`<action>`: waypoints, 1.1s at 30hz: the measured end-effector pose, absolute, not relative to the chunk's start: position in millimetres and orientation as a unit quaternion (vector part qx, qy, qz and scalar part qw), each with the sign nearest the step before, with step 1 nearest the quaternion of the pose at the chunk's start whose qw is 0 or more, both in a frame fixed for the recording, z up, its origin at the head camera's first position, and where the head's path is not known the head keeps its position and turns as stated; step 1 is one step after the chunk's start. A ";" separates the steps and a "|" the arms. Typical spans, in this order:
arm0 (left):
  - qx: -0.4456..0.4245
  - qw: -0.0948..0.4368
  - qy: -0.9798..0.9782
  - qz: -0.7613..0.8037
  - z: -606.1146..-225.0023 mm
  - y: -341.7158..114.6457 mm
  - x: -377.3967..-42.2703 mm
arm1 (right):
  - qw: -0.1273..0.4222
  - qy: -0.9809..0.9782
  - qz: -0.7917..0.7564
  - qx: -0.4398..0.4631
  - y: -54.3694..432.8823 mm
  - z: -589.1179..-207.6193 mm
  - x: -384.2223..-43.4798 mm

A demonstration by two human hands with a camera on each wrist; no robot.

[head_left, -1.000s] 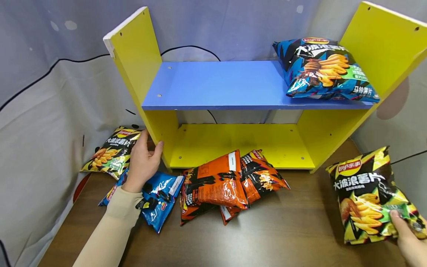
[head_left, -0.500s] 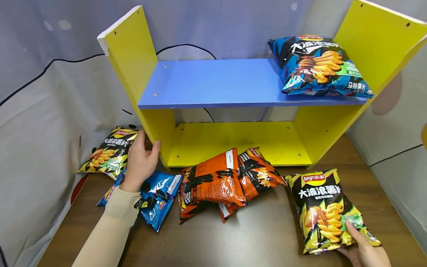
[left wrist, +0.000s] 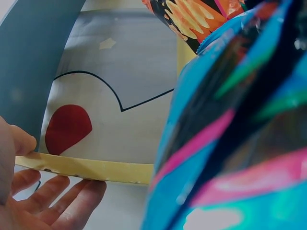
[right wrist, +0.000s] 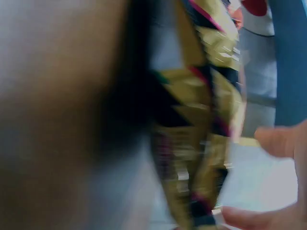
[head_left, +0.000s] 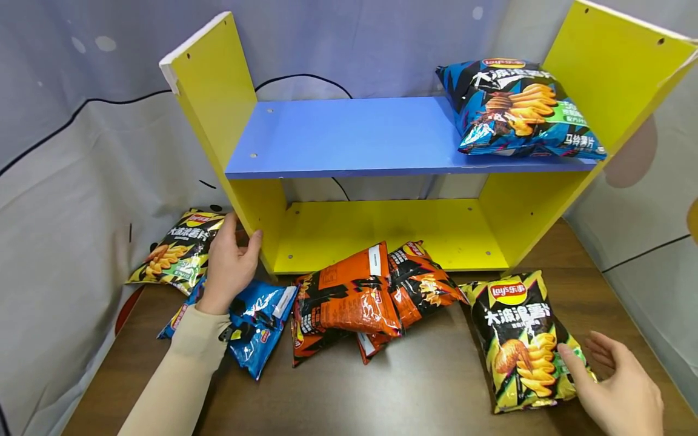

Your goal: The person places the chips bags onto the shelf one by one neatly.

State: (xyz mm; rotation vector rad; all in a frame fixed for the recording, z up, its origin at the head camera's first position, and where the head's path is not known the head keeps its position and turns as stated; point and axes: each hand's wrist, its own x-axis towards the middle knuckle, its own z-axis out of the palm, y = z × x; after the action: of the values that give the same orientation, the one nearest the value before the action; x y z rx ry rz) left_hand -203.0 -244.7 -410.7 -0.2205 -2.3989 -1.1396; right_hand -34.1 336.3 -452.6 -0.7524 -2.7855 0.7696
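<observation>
My left hand (head_left: 230,266) holds the front edge of the shelf's yellow left side panel (head_left: 209,97). In the left wrist view its thumb and its fingers (left wrist: 79,203) lie on opposite sides of that panel edge. A yellow and black bag of chips (head_left: 515,351) lies on the table at the right, in front of the shelf. Beside it is my right hand (head_left: 621,384), thumb over the bag's right side, the other fingers spread away from it. In the blurred right wrist view, the fingertips stand apart around the edge of the chip bag (right wrist: 192,153).
A blue bag of chips (head_left: 520,115) rests on the right of the blue upper shelf board (head_left: 349,133). Two orange bags (head_left: 349,297) overlap before the yellow bottom board (head_left: 376,230). At left lie blue packaging (head_left: 259,327) and another yellow and black bag (head_left: 177,251).
My right hand has brought the yellow and black bag leftward, laid it on the table and loosened its grip, drawing slightly right. The left hand stays at the side panel.
</observation>
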 end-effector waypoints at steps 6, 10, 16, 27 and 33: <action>-0.086 0.241 -0.870 -0.422 -409.9 -247.0 -202.9 | -0.052 -0.968 0.199 -0.144 335.5 -440.8 -62.0; -0.093 0.241 -0.866 -0.428 -411.2 -246.2 -203.4 | -0.082 -0.971 0.190 -0.116 331.5 -447.4 -70.4; -0.088 0.239 -0.869 -0.424 -411.7 -245.8 -204.0 | -0.097 -0.968 0.202 -0.108 332.1 -455.9 -72.5; -0.086 0.234 -0.872 -0.422 -412.0 -247.4 -201.3 | -0.116 -0.960 0.224 -0.118 328.9 -453.9 -70.2; -0.084 0.237 -0.873 -0.417 -412.8 -245.5 -201.3 | -0.101 -0.957 0.219 -0.158 321.5 -451.8 -67.4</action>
State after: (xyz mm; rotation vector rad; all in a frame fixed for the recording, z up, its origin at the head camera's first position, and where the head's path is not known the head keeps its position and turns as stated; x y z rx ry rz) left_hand -201.3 -245.5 -412.8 -0.2310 -2.3940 -1.1427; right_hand -67.4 321.5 -451.8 -0.5320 -3.2176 0.7376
